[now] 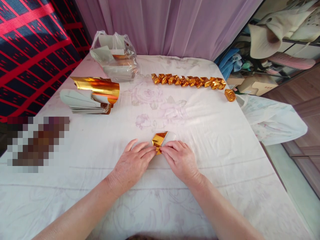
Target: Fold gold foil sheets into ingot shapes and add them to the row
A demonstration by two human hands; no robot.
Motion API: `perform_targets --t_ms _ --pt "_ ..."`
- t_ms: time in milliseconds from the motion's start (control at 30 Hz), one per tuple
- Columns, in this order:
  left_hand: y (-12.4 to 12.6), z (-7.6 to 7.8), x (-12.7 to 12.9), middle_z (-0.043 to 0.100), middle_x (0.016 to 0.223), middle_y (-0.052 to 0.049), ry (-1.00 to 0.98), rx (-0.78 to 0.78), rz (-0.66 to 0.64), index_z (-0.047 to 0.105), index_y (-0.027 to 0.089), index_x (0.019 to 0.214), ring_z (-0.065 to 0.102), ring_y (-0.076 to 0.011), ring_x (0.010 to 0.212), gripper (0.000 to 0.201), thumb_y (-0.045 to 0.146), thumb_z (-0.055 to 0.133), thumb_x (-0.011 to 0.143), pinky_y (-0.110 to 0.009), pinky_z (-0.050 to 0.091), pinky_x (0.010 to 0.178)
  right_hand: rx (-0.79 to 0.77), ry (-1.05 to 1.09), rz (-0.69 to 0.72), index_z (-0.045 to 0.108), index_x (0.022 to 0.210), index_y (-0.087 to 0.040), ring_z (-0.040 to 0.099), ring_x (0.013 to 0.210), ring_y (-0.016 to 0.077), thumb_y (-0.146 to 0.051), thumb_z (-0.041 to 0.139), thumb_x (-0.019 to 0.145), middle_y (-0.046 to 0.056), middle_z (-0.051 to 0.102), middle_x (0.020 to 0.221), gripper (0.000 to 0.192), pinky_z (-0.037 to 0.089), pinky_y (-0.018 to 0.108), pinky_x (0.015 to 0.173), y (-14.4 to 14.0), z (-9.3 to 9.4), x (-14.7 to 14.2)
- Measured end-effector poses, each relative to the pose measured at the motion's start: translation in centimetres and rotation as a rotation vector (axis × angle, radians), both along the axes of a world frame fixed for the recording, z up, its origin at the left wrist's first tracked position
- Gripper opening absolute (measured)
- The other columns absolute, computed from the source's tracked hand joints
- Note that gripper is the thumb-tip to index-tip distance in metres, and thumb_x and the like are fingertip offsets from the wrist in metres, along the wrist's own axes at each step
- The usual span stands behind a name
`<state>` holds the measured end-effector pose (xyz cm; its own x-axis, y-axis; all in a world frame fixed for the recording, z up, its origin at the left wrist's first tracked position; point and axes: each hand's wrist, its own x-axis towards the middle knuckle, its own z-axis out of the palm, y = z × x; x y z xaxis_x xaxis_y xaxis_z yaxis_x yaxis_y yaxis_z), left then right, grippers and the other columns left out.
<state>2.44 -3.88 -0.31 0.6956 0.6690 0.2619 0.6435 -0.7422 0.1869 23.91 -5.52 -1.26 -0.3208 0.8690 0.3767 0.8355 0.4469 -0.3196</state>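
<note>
My left hand (132, 163) and right hand (180, 159) lay flat on the bench (212, 133), fingertips pinching a shiny gold foil paper (158, 140), creased into a small angled strip between them, white underside showing.

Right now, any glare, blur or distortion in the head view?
Head view: glare on the curled gold foil sheet; a pixelated block at left; wide-angle bending at the edges; the hands and the folded gold paper are sharp, evenly lit.
</note>
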Motion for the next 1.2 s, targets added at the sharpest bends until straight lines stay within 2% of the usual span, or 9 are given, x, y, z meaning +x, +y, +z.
perform_targets --t_ms 267,800,1200 --pt "0.0 -0.4 -0.5 0.070 0.125 0.000 0.025 -0.016 -0.015 0.064 0.025 0.125 0.057 -0.0213 0.121 0.035 0.016 0.046 0.097 -0.046 0.027 0.114 0.023 -0.126 0.014 0.072 0.110 -0.023 0.057 0.088 0.0189 -0.024 0.053 0.097 0.005 0.068 0.098 0.023 0.040 0.032 0.075 -1.2 0.7 0.0" --pt "-0.2 -0.1 -0.3 0.069 0.125 -0.002 0.077 0.041 -0.019 0.058 0.026 0.133 0.056 -0.0225 0.121 0.039 0.016 0.047 0.096 -0.048 0.029 0.113 0.002 -0.096 0.020 0.072 0.111 -0.023 0.057 0.088 0.0197 -0.023 0.053 0.096 0.006 0.067 0.099 0.024 0.043 0.033 0.076 -1.2 0.5 0.1" --pt "-0.4 0.2 0.0 0.070 0.123 -0.001 0.061 0.075 -0.035 0.063 0.023 0.123 0.056 -0.0228 0.120 0.032 0.014 0.048 0.097 -0.049 0.029 0.113 -0.002 -0.083 0.028 0.071 0.114 -0.023 0.056 0.087 0.0197 -0.021 0.054 0.095 0.006 0.066 0.099 0.025 0.044 0.033 0.075 -1.1 0.5 0.1"
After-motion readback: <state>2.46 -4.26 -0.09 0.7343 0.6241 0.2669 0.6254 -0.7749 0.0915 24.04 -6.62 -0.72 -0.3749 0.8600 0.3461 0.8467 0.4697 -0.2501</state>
